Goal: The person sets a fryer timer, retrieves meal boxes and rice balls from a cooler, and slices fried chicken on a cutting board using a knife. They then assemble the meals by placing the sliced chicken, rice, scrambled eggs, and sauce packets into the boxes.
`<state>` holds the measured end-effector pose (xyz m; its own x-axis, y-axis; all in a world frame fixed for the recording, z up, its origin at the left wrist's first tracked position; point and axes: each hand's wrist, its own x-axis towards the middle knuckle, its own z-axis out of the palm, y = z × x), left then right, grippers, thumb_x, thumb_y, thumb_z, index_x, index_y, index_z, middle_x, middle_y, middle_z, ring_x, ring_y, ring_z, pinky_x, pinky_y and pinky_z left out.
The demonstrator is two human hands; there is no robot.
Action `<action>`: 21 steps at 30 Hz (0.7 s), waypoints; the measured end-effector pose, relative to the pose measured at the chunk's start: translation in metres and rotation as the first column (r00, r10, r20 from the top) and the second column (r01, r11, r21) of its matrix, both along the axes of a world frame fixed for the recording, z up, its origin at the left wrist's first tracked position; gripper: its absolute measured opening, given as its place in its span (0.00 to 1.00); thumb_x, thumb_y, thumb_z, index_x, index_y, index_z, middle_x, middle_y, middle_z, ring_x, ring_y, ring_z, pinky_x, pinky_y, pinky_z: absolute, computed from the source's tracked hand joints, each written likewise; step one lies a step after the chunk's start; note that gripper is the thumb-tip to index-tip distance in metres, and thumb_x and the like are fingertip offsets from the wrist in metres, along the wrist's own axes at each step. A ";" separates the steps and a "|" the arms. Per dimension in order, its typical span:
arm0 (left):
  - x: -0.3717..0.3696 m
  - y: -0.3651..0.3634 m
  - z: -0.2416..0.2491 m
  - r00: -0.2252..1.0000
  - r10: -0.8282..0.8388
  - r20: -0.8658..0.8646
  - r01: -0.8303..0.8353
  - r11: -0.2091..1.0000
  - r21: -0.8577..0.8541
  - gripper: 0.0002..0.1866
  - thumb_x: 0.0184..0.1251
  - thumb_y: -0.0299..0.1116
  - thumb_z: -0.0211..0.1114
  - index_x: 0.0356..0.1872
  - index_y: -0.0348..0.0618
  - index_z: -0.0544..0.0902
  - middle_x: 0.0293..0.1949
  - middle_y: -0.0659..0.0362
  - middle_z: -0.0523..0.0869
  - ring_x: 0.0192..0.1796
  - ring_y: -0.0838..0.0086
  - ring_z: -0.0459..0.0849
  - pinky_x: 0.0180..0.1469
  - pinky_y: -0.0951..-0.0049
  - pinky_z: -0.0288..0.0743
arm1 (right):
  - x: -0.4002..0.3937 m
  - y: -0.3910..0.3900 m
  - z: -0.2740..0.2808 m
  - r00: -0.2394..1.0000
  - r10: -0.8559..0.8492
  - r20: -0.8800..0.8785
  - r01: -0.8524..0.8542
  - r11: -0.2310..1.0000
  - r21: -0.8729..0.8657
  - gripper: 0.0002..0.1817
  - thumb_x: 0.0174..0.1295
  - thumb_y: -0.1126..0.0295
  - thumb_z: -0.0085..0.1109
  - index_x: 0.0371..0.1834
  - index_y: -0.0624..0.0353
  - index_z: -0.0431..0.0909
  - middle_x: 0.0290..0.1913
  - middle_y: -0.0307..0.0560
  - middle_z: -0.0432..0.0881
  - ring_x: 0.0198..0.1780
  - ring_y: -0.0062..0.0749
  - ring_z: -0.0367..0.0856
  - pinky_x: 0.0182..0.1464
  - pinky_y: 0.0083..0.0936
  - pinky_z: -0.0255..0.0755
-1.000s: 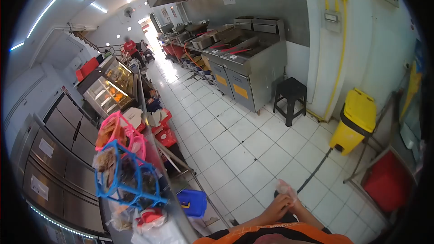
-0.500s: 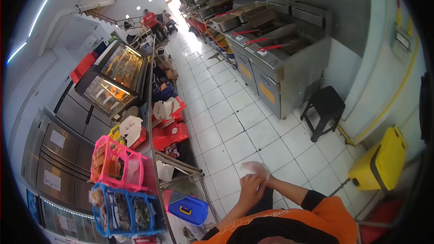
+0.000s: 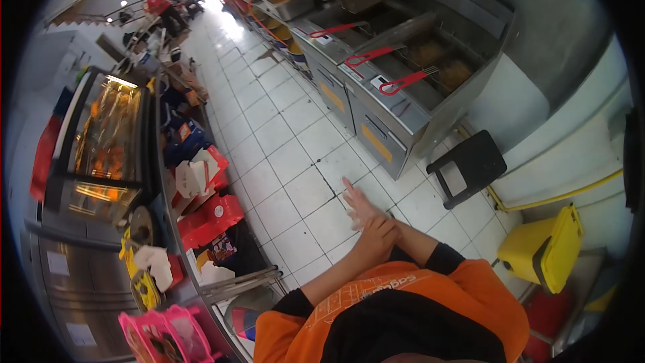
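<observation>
My right hand [image 3: 363,210] is stretched out over the tiled floor with its fingers spread. A thin, clear plastic glove seems to cover it, though the film is hard to make out. Fingers of my left hand [image 3: 378,236] are wrapped round the right wrist, at about the glove's cuff. Whether they pinch the cuff itself is hidden. Both forearms reach forward from my orange and black shirt [image 3: 376,296].
At the right stands a steel fryer [image 3: 416,101] with red-handled baskets [image 3: 406,84]. Beyond my right arm are a black stool [image 3: 470,165] and a yellow bin [image 3: 541,249]. Left are a counter with a pink basket [image 3: 168,336], red boxes [image 3: 211,218] and a lit food display [image 3: 107,138]. A person in red [image 3: 161,5] stands far back.
My view has swung right and nearer the fryer. The left hand has moved from over the right hand to its wrist, and the right hand's fingers now extend forward, spread.
</observation>
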<state>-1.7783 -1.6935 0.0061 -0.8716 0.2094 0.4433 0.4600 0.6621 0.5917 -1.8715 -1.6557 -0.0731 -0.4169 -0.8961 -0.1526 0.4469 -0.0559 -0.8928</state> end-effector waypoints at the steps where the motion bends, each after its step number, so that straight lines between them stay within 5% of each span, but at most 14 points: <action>1: -0.032 -0.015 0.001 0.999 -0.035 -0.042 0.035 0.999 -0.016 0.08 0.54 0.23 0.64 0.36 0.41 0.80 0.39 0.55 0.78 0.45 0.59 0.76 0.48 0.61 0.66 | -0.026 -0.014 0.030 0.910 -0.059 0.410 0.039 0.998 0.057 0.39 0.72 0.48 0.32 0.77 0.63 0.39 0.79 0.52 0.42 0.79 0.32 0.39 0.77 0.29 0.35; 3: -0.094 -0.046 -0.004 0.999 -0.034 -0.040 0.037 0.997 0.073 0.06 0.55 0.22 0.64 0.35 0.39 0.79 0.38 0.54 0.78 0.43 0.60 0.76 0.48 0.62 0.69 | -0.084 -0.055 0.028 0.698 -0.118 0.707 0.124 0.991 0.043 0.40 0.74 0.41 0.27 0.76 0.63 0.45 0.76 0.52 0.50 0.78 0.32 0.43 0.76 0.30 0.39; 8: -0.192 -0.131 0.004 0.960 0.123 0.251 -0.238 0.832 0.501 0.06 0.56 0.19 0.66 0.34 0.37 0.80 0.37 0.55 0.79 0.41 0.65 0.78 0.46 0.68 0.72 | -0.195 -0.148 -0.009 0.833 -0.228 0.504 0.328 0.937 -0.119 0.32 0.72 0.48 0.44 0.67 0.64 0.65 0.58 0.52 0.75 0.65 0.33 0.70 0.67 0.28 0.64; 9: -0.202 -0.157 0.013 0.939 0.131 0.317 -0.289 0.798 0.529 0.06 0.56 0.19 0.67 0.34 0.37 0.80 0.36 0.56 0.79 0.42 0.67 0.78 0.46 0.70 0.72 | -0.215 -0.161 0.015 0.856 -0.269 0.442 0.356 0.926 -0.126 0.23 0.71 0.54 0.50 0.59 0.61 0.71 0.46 0.44 0.79 0.51 0.27 0.78 0.54 0.22 0.73; 12: -0.245 -0.240 0.017 0.924 0.199 0.327 -0.357 0.755 0.550 0.06 0.56 0.18 0.67 0.33 0.36 0.80 0.35 0.56 0.80 0.41 0.69 0.79 0.46 0.73 0.71 | -0.286 -0.209 0.034 0.768 -0.205 0.607 0.255 0.967 0.003 0.18 0.67 0.60 0.55 0.54 0.61 0.72 0.42 0.38 0.75 0.47 0.21 0.75 0.51 0.24 0.72; 14: -0.261 -0.290 0.020 0.849 0.364 0.383 -0.516 0.726 0.455 0.03 0.59 0.19 0.65 0.33 0.35 0.80 0.34 0.56 0.81 0.39 0.70 0.79 0.46 0.73 0.71 | -0.316 -0.256 0.021 0.862 -0.265 0.433 0.341 0.934 -0.108 0.14 0.66 0.62 0.57 0.49 0.57 0.72 0.39 0.35 0.76 0.43 0.21 0.74 0.47 0.24 0.72; 16: -0.266 -0.338 -0.008 0.736 0.548 0.397 -0.675 0.641 0.366 0.01 0.62 0.21 0.64 0.34 0.35 0.80 0.34 0.57 0.81 0.39 0.72 0.79 0.45 0.74 0.71 | -0.342 -0.298 0.051 0.702 -0.438 0.561 0.562 0.825 -0.058 0.15 0.68 0.59 0.55 0.53 0.53 0.70 0.39 0.38 0.77 0.45 0.25 0.76 0.50 0.26 0.72; 18: -0.267 -0.379 -0.046 0.634 0.607 0.479 -0.773 0.504 0.385 0.02 0.65 0.23 0.62 0.36 0.35 0.81 0.33 0.58 0.81 0.39 0.75 0.78 0.44 0.76 0.71 | -0.381 -0.340 0.022 0.638 -0.688 0.346 0.754 0.650 -0.098 0.18 0.66 0.61 0.57 0.55 0.55 0.69 0.42 0.43 0.78 0.49 0.34 0.76 0.57 0.34 0.71; 20: -0.252 -0.427 -0.107 0.553 0.603 0.575 -0.833 0.408 0.372 0.07 0.70 0.27 0.59 0.40 0.35 0.82 0.34 0.60 0.82 0.37 0.79 0.77 0.44 0.78 0.71 | -0.426 -0.359 0.034 0.198 -0.637 0.745 0.818 0.526 0.232 0.18 0.66 0.61 0.57 0.54 0.57 0.69 0.43 0.46 0.79 0.49 0.39 0.77 0.59 0.36 0.71; 21: -0.245 -0.451 -0.135 0.535 0.554 0.638 -0.844 0.381 0.377 0.07 0.71 0.27 0.58 0.41 0.35 0.83 0.35 0.59 0.83 0.38 0.79 0.78 0.44 0.78 0.71 | -0.450 -0.363 0.033 0.210 -0.526 0.824 0.847 0.518 0.115 0.16 0.66 0.61 0.56 0.52 0.58 0.71 0.42 0.47 0.80 0.47 0.41 0.78 0.59 0.37 0.71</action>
<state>-2.0235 -2.1444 -0.1287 -0.6579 -0.7315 -0.1792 -0.3332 0.0693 0.9403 -2.3211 -2.0188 -0.0404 -0.7724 -0.3482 -0.5311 0.4817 -0.8662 -0.1328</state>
